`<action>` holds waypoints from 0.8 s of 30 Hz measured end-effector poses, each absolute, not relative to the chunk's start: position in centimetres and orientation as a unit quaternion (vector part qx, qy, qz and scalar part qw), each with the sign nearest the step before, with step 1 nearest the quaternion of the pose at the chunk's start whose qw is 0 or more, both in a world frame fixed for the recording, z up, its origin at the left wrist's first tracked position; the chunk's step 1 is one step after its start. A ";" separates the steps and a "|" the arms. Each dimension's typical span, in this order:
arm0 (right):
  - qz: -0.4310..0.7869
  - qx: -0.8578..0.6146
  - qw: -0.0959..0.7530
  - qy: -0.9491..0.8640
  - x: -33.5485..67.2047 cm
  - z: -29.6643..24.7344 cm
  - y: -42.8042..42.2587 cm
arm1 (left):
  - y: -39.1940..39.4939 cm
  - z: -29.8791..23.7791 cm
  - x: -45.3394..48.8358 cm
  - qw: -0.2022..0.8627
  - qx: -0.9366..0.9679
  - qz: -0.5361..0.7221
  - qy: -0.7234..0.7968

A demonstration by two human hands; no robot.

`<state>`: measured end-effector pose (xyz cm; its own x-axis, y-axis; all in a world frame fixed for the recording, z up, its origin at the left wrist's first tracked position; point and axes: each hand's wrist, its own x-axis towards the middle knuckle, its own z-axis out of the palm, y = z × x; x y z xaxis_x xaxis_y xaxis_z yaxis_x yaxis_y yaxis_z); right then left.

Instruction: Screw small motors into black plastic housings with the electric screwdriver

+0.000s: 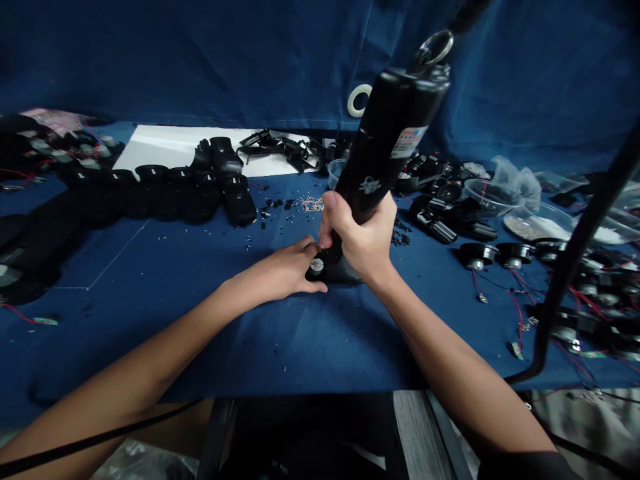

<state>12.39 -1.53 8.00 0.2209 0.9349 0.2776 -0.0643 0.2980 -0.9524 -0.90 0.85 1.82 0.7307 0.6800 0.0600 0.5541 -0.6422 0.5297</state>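
My right hand [361, 233] is wrapped round a black electric screwdriver [387, 137], which hangs from a metal ring at its top and slants down to the left. Its tip points at a small black plastic housing [345, 272] lying on the blue cloth; the tip itself is hidden by my hand. My left hand [293, 270] grips the left end of that housing, thumb in front and fingers behind. Between thumb and fingers shows a round silver motor [316, 265] seated in the housing.
Black housings [175, 193] stand in a row at the back left. Loose screws [313, 204] lie scattered beyond my hands. Speaker-like round parts with red wires [477, 255] crowd the right, near clear plastic bowls [537, 220]. A black cable [565, 267] hangs at the right.
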 end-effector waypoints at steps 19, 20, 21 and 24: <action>0.360 -0.377 0.640 -0.564 12.5 8.0 -1.4 | 0.6 2.4 -0.9 0.239 0.898 0.120 0.349; 0.362 -0.376 0.637 -0.567 12.6 7.9 -1.3 | 0.6 2.5 -0.8 0.238 0.899 0.119 0.348; 0.364 -0.376 0.632 -0.572 12.7 7.8 -1.1 | 0.6 2.6 -0.8 0.238 0.899 0.118 0.349; 0.372 -0.368 0.616 -0.589 13.1 7.4 -0.8 | 0.5 2.9 -0.8 0.237 0.899 0.107 0.352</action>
<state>13.07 -0.77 7.41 0.0288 0.8916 0.4518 -0.0243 0.4525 -0.8914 -0.79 0.48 2.87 0.7291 0.6839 0.0261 0.5824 -0.6401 0.5011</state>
